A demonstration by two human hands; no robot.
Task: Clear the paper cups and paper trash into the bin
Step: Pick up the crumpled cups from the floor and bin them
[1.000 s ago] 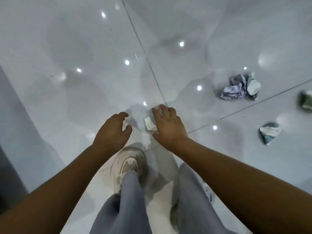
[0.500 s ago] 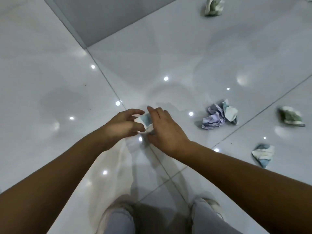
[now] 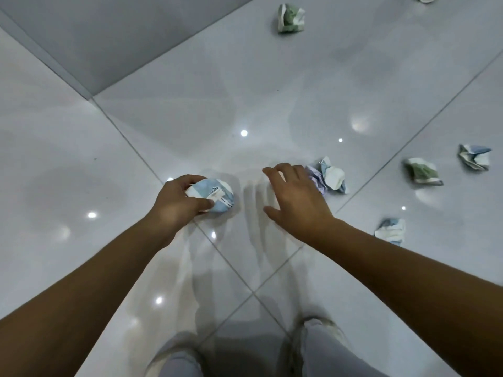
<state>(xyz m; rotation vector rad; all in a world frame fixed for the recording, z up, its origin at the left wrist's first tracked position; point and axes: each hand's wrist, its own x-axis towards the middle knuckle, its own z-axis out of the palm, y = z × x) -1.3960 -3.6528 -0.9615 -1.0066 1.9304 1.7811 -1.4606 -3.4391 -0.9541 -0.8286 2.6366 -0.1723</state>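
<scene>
Crumpled blue-white paper cup [image 3: 215, 198] held in left hand [image 3: 178, 201], fingers curled round it, above floor. Half second earlier both hands met on it; now right hand [image 3: 295, 202] apart, fingers spread, holding nothing, beside purple-white paper wad [image 3: 328, 176]. More wads: green [image 3: 422, 174], blue-grey [image 3: 475, 157], blue-white [image 3: 390, 231], far green [image 3: 290, 19]. Glossy white tiled floor [image 3: 81, 159], light spots reflected; grey wall base [image 3: 109, 36] upper left.

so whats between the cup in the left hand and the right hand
Nothing: in the head view only bare glossy floor shows between the crushed blue cup and the right hand.
</scene>
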